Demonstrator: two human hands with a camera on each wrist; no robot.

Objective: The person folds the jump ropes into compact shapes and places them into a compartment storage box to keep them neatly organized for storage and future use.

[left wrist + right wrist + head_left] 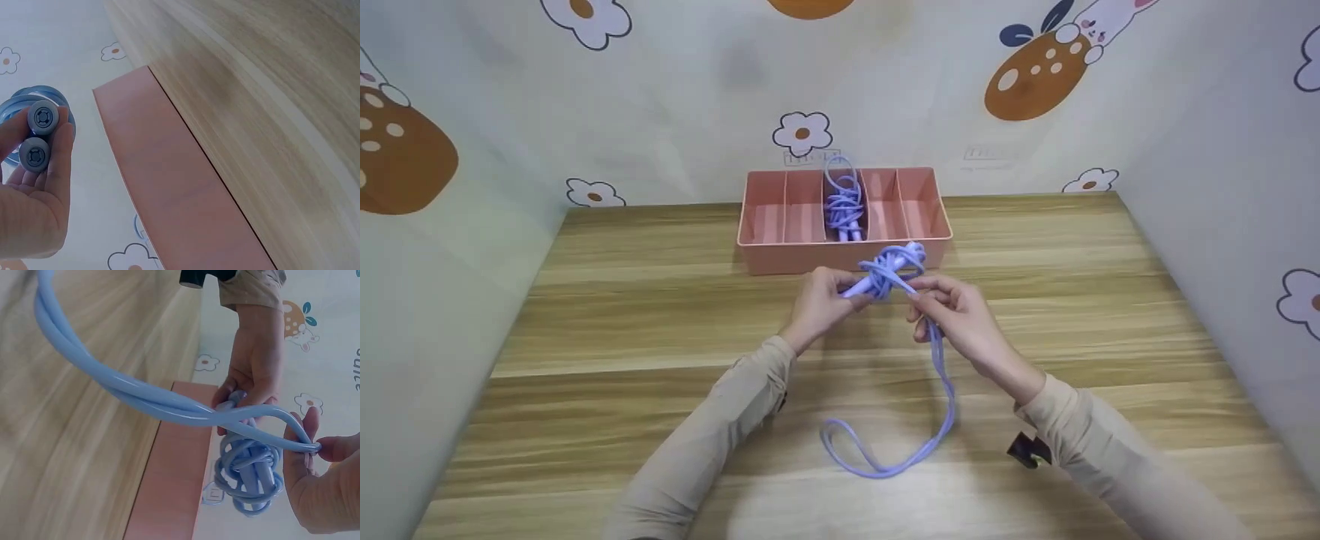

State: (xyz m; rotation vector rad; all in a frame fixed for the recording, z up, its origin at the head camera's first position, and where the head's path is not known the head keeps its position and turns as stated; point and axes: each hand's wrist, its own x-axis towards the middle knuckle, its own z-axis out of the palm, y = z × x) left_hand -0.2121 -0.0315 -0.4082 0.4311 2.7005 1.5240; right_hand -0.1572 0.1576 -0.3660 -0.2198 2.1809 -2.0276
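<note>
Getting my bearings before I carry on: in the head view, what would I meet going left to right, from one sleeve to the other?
Left sleeve → left hand → cord-wrapped handles → right hand → right sleeve.

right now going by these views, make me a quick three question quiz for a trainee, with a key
1. How many compartments does the pink tray have?
2. True or false: the left hand grips two handles side by side.
3. Fill in: the right hand pinches the ____.

Key:
1. Five.
2. True.
3. Cord.
</note>
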